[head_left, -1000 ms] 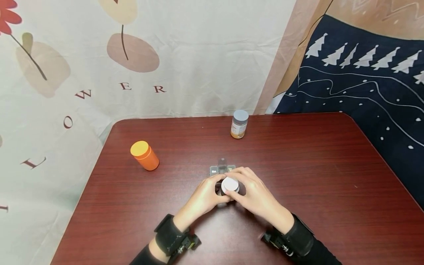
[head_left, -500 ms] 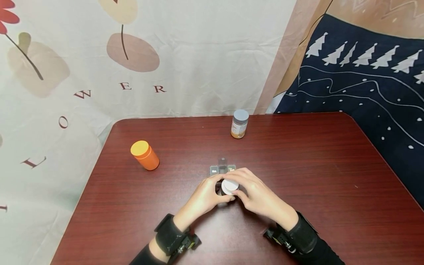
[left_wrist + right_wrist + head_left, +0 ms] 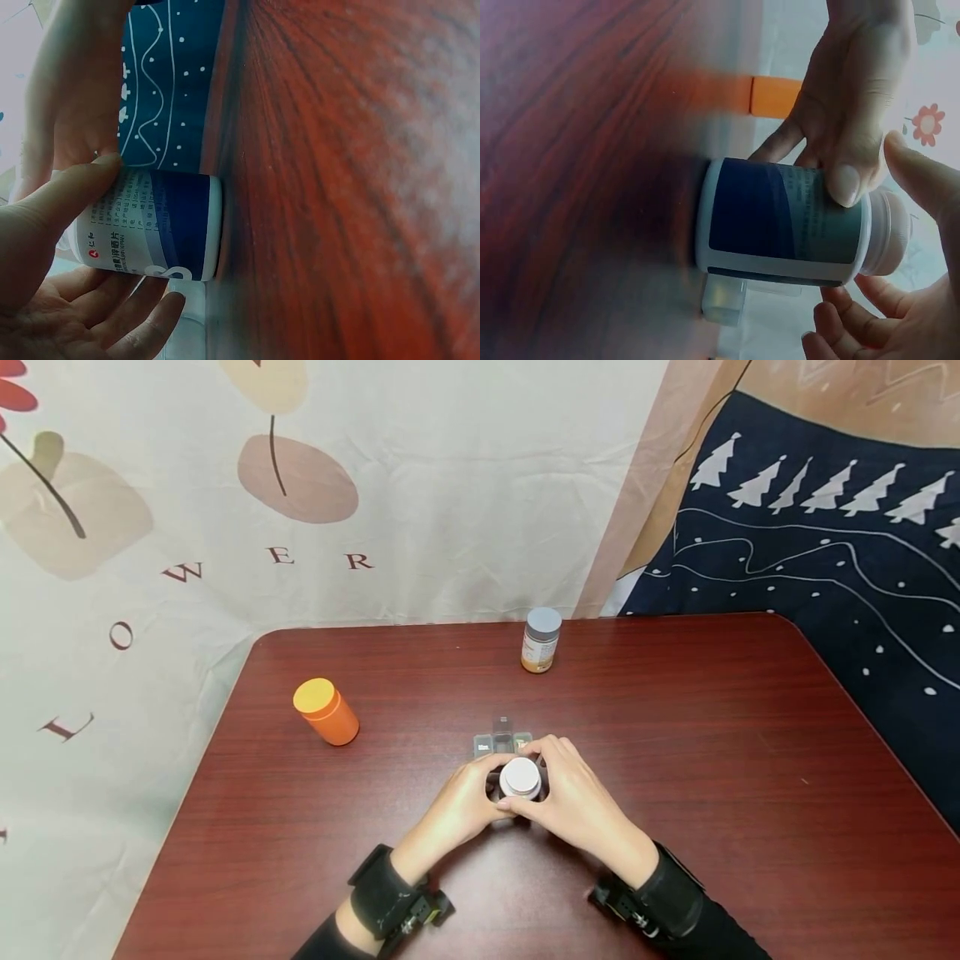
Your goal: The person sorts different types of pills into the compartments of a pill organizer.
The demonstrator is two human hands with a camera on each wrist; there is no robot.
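Note:
A white pill bottle [image 3: 142,225] with a blue-and-white label stands upright at the tabletop, its white cap [image 3: 521,774] facing up. My left hand [image 3: 467,797] grips the bottle's body, thumb on the label and fingers behind. Around the cap, my right hand [image 3: 576,793] spreads its thumb and fingers wide, with gaps showing between them and the cap in the head view. Just beyond the bottle lies a small clear pill organizer [image 3: 502,743]; one lid stands up, and the hands and bottle hide its near part.
An orange bottle [image 3: 333,720] with a yellow cap stands at the left of the dark red table [image 3: 712,735]. Near the back edge is a jar [image 3: 541,647] with a grey lid. Printed cloths [image 3: 480,485] hang behind the table.
My right thumb and fingers have turned about the cap and then spread away from it, baring its top. My left hand and the bottle stay in place.

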